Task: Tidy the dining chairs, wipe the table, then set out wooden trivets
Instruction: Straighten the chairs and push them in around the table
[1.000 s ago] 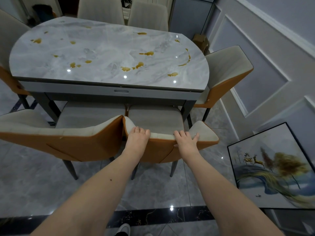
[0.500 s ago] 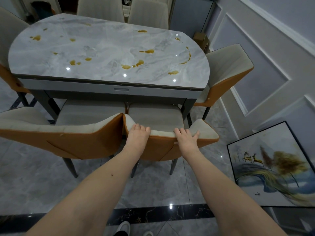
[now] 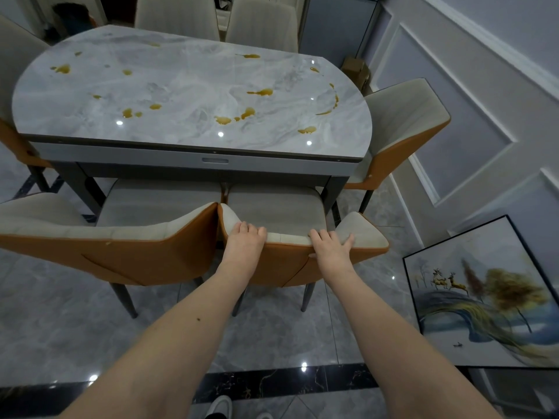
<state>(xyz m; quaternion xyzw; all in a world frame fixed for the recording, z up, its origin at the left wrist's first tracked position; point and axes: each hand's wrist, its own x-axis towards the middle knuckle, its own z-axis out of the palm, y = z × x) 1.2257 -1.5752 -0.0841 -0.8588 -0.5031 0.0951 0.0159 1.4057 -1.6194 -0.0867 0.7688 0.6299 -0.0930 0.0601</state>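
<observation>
Chair (image 3: 287, 261) pushed in; both hands gripping backrest.

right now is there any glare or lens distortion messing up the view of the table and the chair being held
Head view: small white ceiling-light glints dot the marble table near its front edge and the glossy floor tiles, but the amber spills stay readable. Wide-angle bowing curves the wall panelling. Both hands, left hand and right hand, and the chair backrest look sharp.
</observation>
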